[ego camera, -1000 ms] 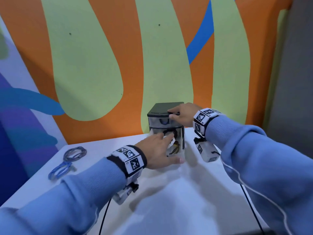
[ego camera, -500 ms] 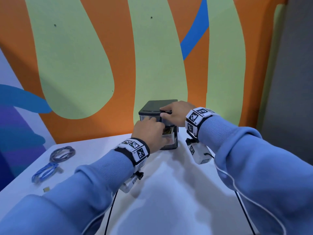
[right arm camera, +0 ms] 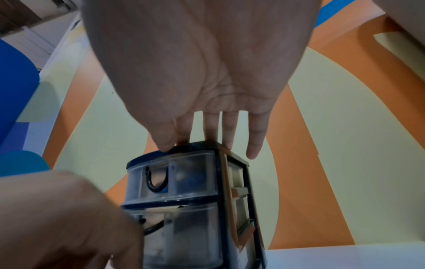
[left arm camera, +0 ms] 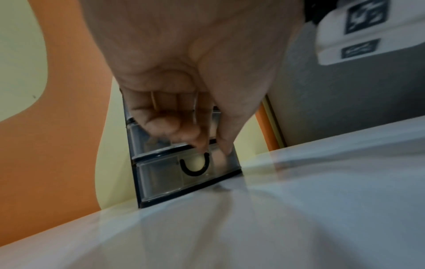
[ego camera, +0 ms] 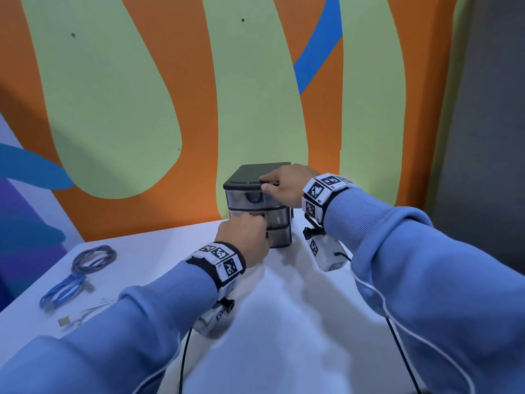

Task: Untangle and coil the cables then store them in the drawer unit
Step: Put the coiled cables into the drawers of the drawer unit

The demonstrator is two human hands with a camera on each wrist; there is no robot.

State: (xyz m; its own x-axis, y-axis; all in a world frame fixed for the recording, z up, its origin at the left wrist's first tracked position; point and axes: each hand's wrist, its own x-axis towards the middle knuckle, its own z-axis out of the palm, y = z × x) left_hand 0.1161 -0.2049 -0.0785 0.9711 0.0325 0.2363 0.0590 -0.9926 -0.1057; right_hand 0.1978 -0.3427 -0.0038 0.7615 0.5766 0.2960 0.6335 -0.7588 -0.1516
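A small black drawer unit (ego camera: pixel 255 174) with three clear drawers stands at the back of the white table (ego camera: pixel 284 322), and all three drawers sit flush. My right hand (ego camera: pixel 284 186) rests flat on its top, fingers straight, thumb at the front edge. My left hand (ego camera: pixel 244 231) has its fingers curled against the front of the middle drawer. In the left wrist view its fingertips (left arm camera: pixel 202 145) sit just above the bottom drawer's black handle (left arm camera: pixel 195 167). A coiled grey cable (ego camera: pixel 93 257) and a blue cable (ego camera: pixel 62 291) lie at the left.
A thin pale cable with a small connector (ego camera: pixel 82 314) lies near the table's left front edge. The painted wall stands right behind the unit. Something blue shows through the top drawer (right arm camera: pixel 184 178). A black cable (right arm camera: pixel 151 229) shows in the middle drawer.
One second ago the middle drawer stood open with my left hand at it. The left hand has pushed it in and it now sits flush. The right hand stayed on top.
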